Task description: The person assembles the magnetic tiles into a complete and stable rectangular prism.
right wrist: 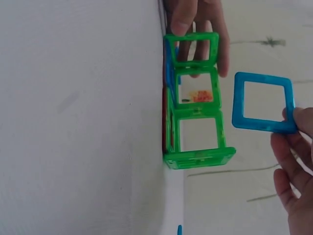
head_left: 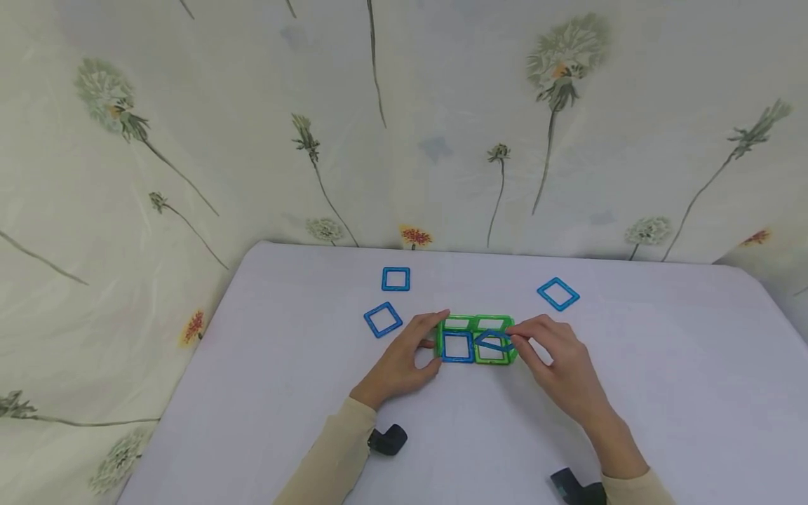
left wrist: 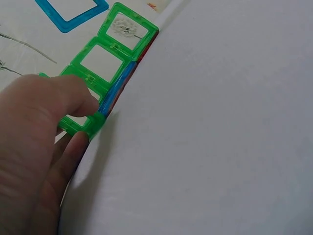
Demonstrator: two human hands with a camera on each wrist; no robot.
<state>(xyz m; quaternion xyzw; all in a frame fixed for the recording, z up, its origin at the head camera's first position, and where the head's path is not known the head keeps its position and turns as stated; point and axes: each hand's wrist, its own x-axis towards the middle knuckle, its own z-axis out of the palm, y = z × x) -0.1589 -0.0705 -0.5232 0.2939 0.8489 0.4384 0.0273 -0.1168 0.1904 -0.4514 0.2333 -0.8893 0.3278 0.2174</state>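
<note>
A joined structure of green and blue magnetic square tiles stands on the table, some of its tiles upright. My left hand holds its left end, thumb at the near corner and fingers reaching round the far side. In the left wrist view, the fingers grip a green end tile. My right hand pinches a loose blue square tile by one edge, between thumb and fingers. That tile is tilted and overlaps the structure's right part in the head view; the right wrist view shows a gap between them.
Two blue square tiles lie left of the structure, one farther back and one turned askew. Another blue tile lies behind on the right. A white-covered table meets a flower-printed cloth at its back edge.
</note>
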